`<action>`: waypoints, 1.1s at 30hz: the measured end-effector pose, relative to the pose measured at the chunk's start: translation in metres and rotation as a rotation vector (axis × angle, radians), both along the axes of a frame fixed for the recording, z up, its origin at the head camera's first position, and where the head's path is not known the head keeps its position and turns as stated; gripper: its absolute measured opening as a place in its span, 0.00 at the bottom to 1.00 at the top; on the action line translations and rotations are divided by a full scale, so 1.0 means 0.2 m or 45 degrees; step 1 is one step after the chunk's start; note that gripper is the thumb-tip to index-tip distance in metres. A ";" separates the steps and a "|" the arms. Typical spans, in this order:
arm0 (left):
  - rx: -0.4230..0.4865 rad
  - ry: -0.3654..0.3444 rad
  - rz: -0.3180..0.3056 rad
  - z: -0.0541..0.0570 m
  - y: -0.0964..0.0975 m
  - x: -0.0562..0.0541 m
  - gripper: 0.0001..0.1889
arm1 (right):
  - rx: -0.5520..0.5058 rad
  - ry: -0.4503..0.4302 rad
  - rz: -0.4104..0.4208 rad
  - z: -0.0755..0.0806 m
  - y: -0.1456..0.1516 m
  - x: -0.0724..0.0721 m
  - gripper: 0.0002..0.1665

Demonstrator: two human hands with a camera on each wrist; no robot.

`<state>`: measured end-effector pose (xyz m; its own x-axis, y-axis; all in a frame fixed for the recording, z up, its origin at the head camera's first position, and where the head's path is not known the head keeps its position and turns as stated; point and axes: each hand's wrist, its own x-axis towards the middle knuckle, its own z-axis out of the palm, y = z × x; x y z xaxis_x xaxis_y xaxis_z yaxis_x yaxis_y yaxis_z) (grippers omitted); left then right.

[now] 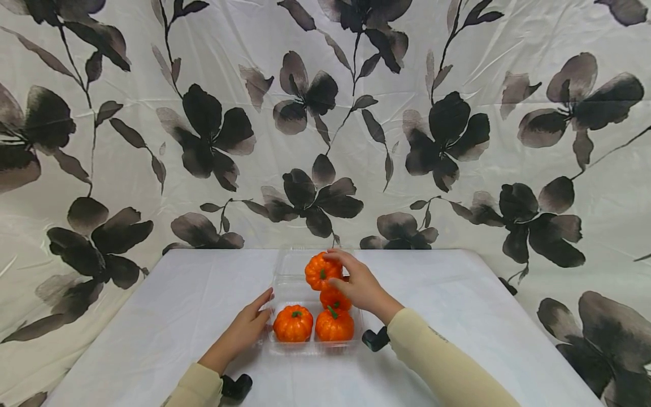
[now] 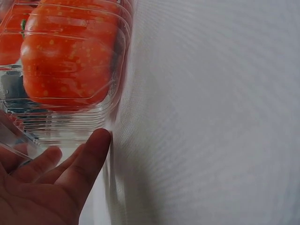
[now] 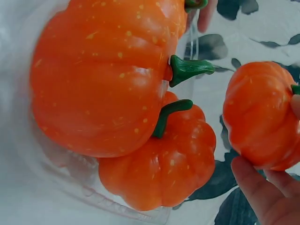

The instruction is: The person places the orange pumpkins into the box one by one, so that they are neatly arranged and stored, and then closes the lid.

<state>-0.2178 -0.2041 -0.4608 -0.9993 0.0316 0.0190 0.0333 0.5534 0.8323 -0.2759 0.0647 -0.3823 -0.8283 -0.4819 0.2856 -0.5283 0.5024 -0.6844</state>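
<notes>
Seeing a pale backdrop (image 1: 370, 164) hanging behind a white table (image 1: 213, 294), running down past its left and right sides and creasing lightly toward the top. Noticing dark flowers (image 1: 450, 118), shading from black to brownish grey, spreading across it among slender leaves (image 1: 373, 125), and showing in the right wrist view too. Perhaps catching a fine weave covering the table in the dim left wrist view.
</notes>
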 end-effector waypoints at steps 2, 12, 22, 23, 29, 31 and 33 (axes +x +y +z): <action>0.007 0.001 0.000 0.00 0.00 0.00 0.29 | 0.002 -0.002 0.023 0.00 -0.01 0.00 0.30; -0.001 -0.001 -0.001 0.01 0.00 0.00 0.29 | 0.032 0.019 0.099 0.03 -0.04 -0.01 0.29; -0.007 -0.018 0.000 0.02 0.01 0.00 0.29 | 0.081 0.024 0.146 0.04 -0.09 -0.02 0.25; -0.006 -0.019 0.000 0.02 0.01 0.00 0.30 | 0.095 0.029 0.142 0.04 -0.10 -0.02 0.24; -0.006 -0.024 -0.006 0.02 0.00 0.00 0.30 | 0.149 0.052 0.131 0.03 -0.12 -0.03 0.23; -0.013 -0.028 -0.006 0.03 0.00 0.00 0.30 | 0.159 0.059 0.129 0.03 -0.13 -0.03 0.22; -0.019 -0.029 -0.007 0.03 0.00 0.00 0.30 | 0.174 0.065 0.124 0.03 -0.15 -0.03 0.22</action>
<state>-0.2186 -0.2040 -0.4552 -0.9993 0.0373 -0.0044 0.0175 0.5657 0.8244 -0.2819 0.0356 -0.3764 -0.7620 -0.5963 0.2525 -0.6112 0.5335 -0.5846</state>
